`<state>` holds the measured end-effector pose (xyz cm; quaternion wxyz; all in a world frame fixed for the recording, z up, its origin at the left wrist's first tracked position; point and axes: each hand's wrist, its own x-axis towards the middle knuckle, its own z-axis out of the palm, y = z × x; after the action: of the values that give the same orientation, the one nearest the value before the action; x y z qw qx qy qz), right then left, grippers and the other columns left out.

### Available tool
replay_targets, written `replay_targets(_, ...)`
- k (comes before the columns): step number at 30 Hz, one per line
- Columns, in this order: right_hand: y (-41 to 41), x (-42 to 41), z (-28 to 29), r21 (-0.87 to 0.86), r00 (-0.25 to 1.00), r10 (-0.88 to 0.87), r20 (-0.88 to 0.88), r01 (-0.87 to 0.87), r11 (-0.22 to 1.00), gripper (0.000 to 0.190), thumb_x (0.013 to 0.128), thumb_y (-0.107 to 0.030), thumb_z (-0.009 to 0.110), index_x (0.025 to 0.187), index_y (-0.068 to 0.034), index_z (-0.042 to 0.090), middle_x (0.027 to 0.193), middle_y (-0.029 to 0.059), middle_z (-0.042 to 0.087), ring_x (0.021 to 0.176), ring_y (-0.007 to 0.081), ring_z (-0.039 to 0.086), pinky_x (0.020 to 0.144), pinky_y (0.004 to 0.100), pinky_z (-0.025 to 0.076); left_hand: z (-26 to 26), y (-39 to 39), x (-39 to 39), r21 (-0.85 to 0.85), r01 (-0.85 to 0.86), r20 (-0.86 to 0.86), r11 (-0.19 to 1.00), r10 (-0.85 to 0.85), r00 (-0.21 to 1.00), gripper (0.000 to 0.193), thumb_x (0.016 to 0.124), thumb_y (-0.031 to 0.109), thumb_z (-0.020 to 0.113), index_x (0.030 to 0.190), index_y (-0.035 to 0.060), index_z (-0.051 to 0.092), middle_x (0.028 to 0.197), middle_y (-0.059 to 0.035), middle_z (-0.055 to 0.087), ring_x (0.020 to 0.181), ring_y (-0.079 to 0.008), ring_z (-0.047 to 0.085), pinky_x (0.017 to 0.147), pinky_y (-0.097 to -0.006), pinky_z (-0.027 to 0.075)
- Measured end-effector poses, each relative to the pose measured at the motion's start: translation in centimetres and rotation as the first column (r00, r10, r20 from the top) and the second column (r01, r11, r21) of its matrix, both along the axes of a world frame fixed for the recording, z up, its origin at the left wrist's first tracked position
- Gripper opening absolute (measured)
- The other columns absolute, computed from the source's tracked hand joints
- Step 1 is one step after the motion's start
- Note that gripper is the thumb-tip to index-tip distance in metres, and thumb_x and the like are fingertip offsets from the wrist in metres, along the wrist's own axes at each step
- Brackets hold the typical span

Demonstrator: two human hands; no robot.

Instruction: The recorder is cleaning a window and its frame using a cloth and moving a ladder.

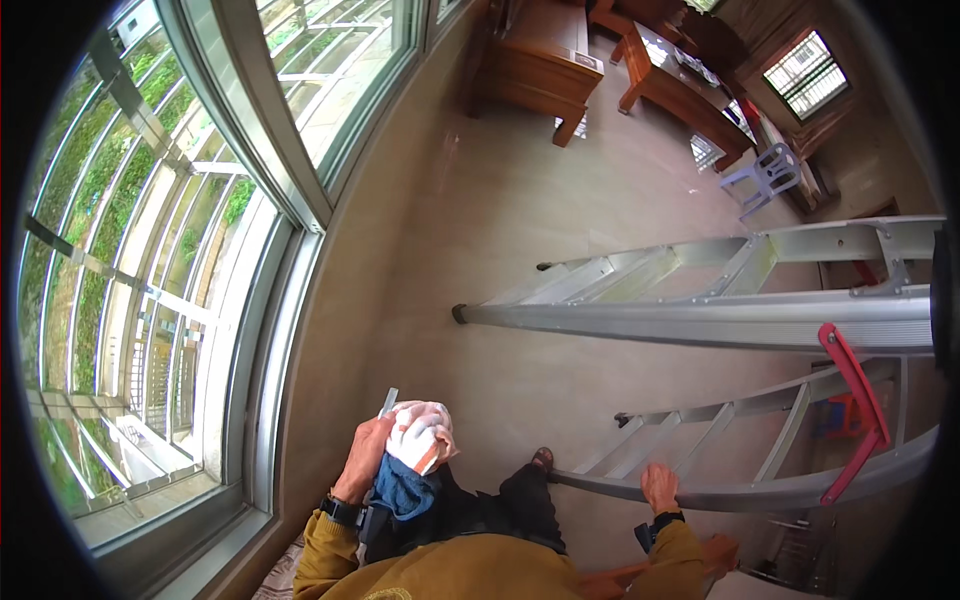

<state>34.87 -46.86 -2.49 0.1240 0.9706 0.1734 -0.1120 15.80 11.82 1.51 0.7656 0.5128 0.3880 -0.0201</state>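
Note:
My left hand (367, 450) is closed around a bunched white cloth (421, 435) with orange marks, a blue cloth (403, 486) hanging below it, and a narrow translucent strip (388, 403) that sticks up past the fingers. To the right, my right hand (660, 487) grips the near side rail of an aluminium stepladder (720, 496). The ladder stands spread, its two halves joined by a red hinged brace (862, 412). Part of the right hand's grip is hidden behind the knuckles.
A sliding window (251, 450) with outside metal bars runs along the left wall. Wooden furniture (525, 75), a wooden table (660, 82) and a pale purple plastic chair (772, 174) stand farther back. The ladder's dark foot (459, 313) rests on the floor ahead.

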Motion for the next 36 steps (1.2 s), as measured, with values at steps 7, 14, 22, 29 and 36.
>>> replay_targets(7, -6.7, 2.1, -2.9, -0.082, 0.992, -0.036, -0.118, 0.027, 0.996, 0.018, 0.085, -0.024, 0.058, 0.082, -0.007, 0.063, 0.08, 0.0146, 0.065, 0.067, 0.036, 0.063, 0.063, 0.0476, 0.05, 0.1, -1.6, -0.8, -0.004, -0.096, 0.01, 0.995, 0.097, 0.995, 0.035, 0.099, 0.029, 0.047, 0.098, -0.0005, 0.066, 0.088, 0.0007, 0.063, 0.078, -0.0067, 0.056, 0.07, -0.0223, 0.046)
replay_targets(14, -1.1, 18.9, -11.1, 0.561, 0.529, -0.268, -0.805, 0.826, -0.055, 0.025, 0.092, -0.034, 0.055, 0.098, -0.01, 0.059, 0.08, 0.0084, 0.064, 0.063, 0.0267, 0.061, 0.061, 0.042, 0.05, 1.2, -4.0, -1.7, 0.01, -0.256, 0.096, 0.967, 0.254, 0.963, 0.035, 0.1, 0.028, 0.047, 0.107, -0.0025, 0.064, 0.097, -0.0032, 0.064, 0.086, -0.0089, 0.058, 0.077, -0.0235, 0.048)
replay_targets(22, 24.2, 26.5, -5.9, 0.375, 0.602, 0.37, -0.708, 0.764, -0.525, 0.041, 0.094, -0.037, 0.052, 0.118, -0.003, 0.053, 0.111, 0.0125, 0.059, 0.101, 0.0239, 0.056, 0.086, 0.0421, 0.048, 5.8, -9.3, -5.0, 0.119, -0.459, 0.137, 0.88, 0.443, 0.886, 0.038, 0.101, 0.03, 0.046, 0.111, -0.0028, 0.063, 0.1, -0.0021, 0.064, 0.09, -0.008, 0.055, 0.079, -0.0233, 0.046)
replay_targets(29, 26.4, 25.4, -5.5, -0.559, 0.087, 0.867, -0.49, 0.733, -0.389, 0.037, 0.097, -0.025, 0.051, 0.122, 0.002, 0.053, 0.114, 0.0168, 0.059, 0.112, 0.0279, 0.053, 0.093, 0.0453, 0.048, 5.6, -11.3, -7.2, 0.156, -0.563, 0.238, 0.812, 0.522, 0.819, 0.044, 0.101, 0.033, 0.044, 0.114, -0.0042, 0.061, 0.101, -0.0055, 0.063, 0.089, -0.0117, 0.056, 0.078, -0.0257, 0.046)
replay_targets(36, 32.4, 18.9, 0.1, 0.388, 0.656, 0.292, -0.696, 0.685, -0.617, 0.039, 0.096, -0.029, 0.051, 0.122, 0.0, 0.053, 0.116, 0.0156, 0.058, 0.111, 0.0276, 0.053, 0.094, 0.045, 0.047, 12.3, -11.9, -8.3, -0.217, -0.441, 0.489, 0.871, 0.488, 0.723, 0.053, 0.1, 0.041, 0.04, 0.111, -0.0071, 0.058, 0.093, -0.0098, 0.06, 0.079, -0.0166, 0.054, 0.068, -0.0283, 0.045)
